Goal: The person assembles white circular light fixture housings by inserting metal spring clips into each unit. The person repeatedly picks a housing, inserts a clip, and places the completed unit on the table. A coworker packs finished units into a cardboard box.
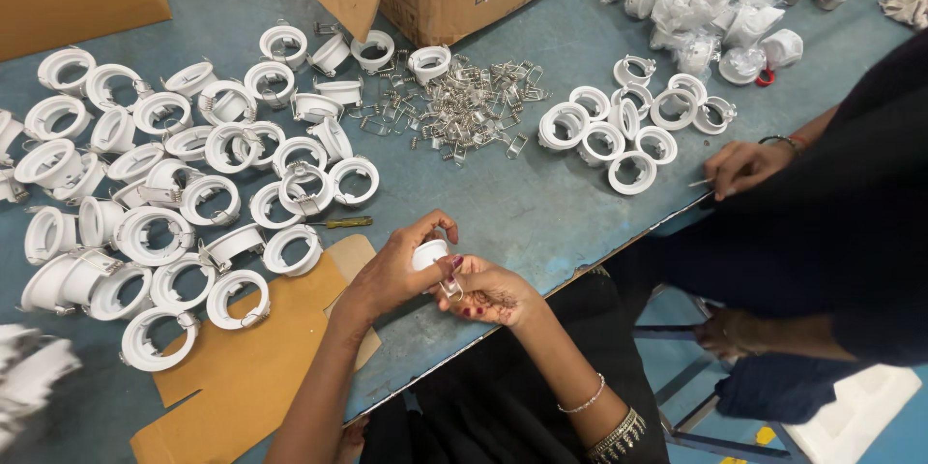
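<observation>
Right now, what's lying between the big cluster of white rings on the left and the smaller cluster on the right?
In the head view, a heap of small metal spring clips lies on the blue table between the two clusters.

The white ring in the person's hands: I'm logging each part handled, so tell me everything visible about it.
The white ring looks like smooth plastic, round and mostly hidden. The left hand wraps it from above; the right hand pinches a small metal spring clip at its lower edge. It is held above the blue table near the edge.

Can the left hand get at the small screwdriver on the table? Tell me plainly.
Probably yes. The screwdriver lies on bare table just beyond the left hand, with nothing between, though that hand now holds a white ring.
</observation>
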